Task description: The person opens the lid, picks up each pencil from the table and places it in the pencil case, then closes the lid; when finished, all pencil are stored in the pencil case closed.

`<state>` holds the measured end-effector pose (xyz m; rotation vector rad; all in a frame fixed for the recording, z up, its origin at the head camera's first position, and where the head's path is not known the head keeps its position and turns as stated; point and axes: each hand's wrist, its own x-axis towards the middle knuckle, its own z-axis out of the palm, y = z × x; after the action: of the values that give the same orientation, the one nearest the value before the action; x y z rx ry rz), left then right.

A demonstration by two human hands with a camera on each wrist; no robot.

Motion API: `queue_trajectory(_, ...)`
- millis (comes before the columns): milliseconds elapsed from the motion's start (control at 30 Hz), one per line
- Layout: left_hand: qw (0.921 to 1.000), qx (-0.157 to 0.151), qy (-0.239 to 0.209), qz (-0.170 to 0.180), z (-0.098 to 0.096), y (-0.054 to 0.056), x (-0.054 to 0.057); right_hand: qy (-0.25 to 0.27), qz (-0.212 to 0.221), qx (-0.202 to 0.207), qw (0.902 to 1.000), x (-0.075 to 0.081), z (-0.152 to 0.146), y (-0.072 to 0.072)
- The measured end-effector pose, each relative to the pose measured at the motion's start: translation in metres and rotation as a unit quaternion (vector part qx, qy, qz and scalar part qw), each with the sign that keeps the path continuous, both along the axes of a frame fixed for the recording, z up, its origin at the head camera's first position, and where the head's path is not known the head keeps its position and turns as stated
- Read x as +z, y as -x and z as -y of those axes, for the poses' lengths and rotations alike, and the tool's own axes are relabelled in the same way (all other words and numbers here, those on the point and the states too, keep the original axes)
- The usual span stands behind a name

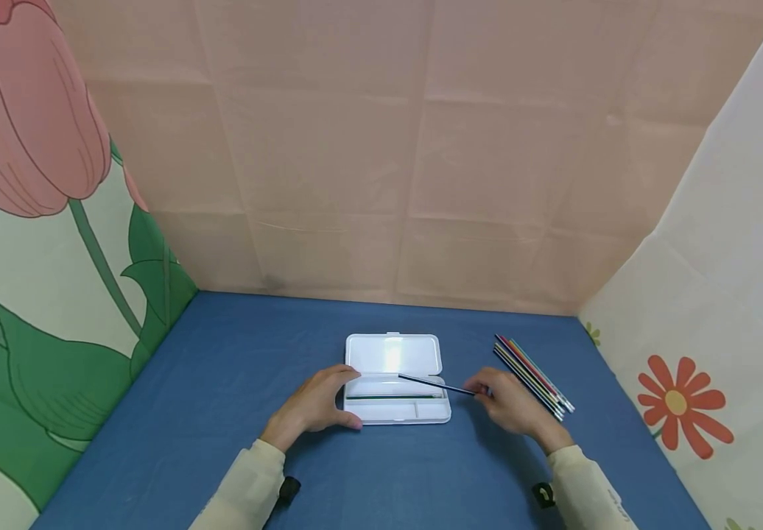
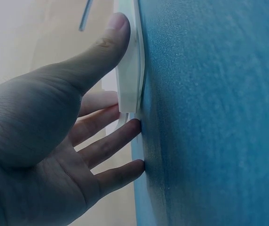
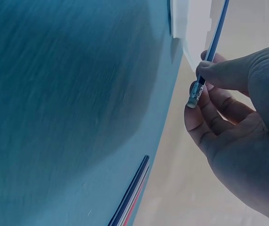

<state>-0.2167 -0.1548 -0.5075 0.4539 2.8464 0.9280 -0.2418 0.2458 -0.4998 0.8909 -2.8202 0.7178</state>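
A white pencil case (image 1: 398, 422) lies open on the blue tabletop, lid folded back. One dark green pencil (image 1: 388, 397) lies lengthwise inside it. My left hand (image 1: 320, 400) holds the case's left end, thumb at the near corner and index finger at the far side; the other fingers spread beside it in the left wrist view. With thumb and fingertips, my right hand (image 1: 506, 401) pinches a dark blue pencil (image 3: 215, 41) near its eraser end. That pencil slants leftward over the case, its far tip above the tray near the hinge.
Several coloured pencils (image 1: 532, 375) lie bundled at a slant on the blue tabletop (image 1: 408, 478), right of the case and beside my right hand. A beige cloth (image 1: 381, 147) hangs behind; printed panels with flowers stand at left and right.
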Motion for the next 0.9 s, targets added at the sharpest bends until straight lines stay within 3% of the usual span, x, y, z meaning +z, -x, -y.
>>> queue_trajectory(900, 1.0000, -0.003, -0.003, -0.005, 0.000, 0.000, 0.000, -0.033, 0.071, 0.031, 0.9964, 0.007, 0.054, 0.009)
